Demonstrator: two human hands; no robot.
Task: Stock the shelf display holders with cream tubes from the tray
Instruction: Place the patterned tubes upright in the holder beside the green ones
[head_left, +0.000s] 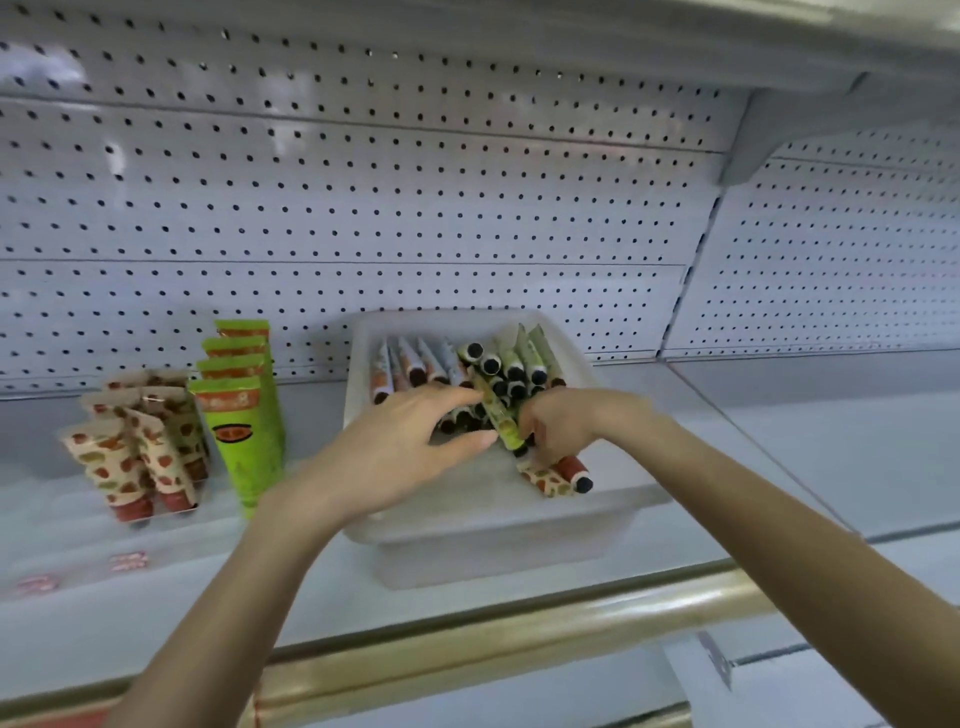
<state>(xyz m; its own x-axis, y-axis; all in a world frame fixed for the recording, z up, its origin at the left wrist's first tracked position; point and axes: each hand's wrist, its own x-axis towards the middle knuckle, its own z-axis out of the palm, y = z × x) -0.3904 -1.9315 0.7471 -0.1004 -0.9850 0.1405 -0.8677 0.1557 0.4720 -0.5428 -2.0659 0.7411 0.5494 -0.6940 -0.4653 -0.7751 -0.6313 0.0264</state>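
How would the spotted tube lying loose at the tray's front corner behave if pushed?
Lying on its side with a round cap, the spotted tube might roll or pivot a little. It looks slim and plastic, so probably light and slightly squashy.

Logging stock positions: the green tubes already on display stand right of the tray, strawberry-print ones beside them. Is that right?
No. The head view shows the green tubes standing left of the tray, not right; the strawberry-print tubes are beside them.
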